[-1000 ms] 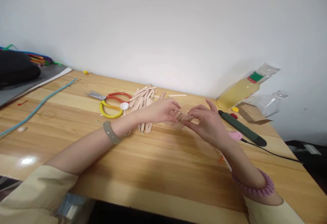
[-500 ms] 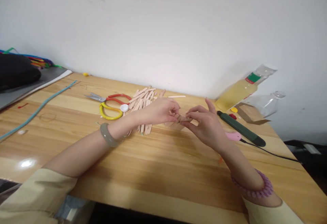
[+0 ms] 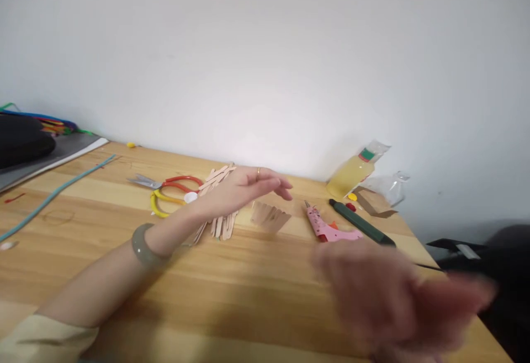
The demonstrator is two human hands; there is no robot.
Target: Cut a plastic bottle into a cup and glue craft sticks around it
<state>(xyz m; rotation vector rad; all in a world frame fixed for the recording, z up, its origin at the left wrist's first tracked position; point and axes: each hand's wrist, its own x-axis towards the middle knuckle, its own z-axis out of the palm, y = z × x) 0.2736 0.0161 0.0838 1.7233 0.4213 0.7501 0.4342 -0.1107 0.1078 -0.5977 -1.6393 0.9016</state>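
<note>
My left hand [image 3: 252, 187] hovers over the heap of wooden craft sticks [image 3: 226, 226], its fingers stretched out and nothing held. Just to the right of it, a row of short craft-stick pieces [image 3: 271, 217] lies side by side on the table. My right hand [image 3: 376, 291] is close to the camera at the lower right, smeared by motion, so its fingers cannot be made out. Beyond it lies a pink hot glue gun [image 3: 325, 226], nozzle pointing away, partly covered by that hand.
Scissors [image 3: 180, 184] with red and yellow handles lie left of the heap, a white cap [image 3: 190, 198] beside them. A dark green pen-shaped tool [image 3: 360, 221], a bottle of yellow liquid [image 3: 348, 175] and a clear bottle [image 3: 394, 189] are at right. A blue cord [image 3: 58, 190] stretches across the left.
Both hands have let go of the craft-stick pieces, which now rest on the table. My right hand has swung down and right toward the camera; my left fingers have straightened. The view has shifted.
</note>
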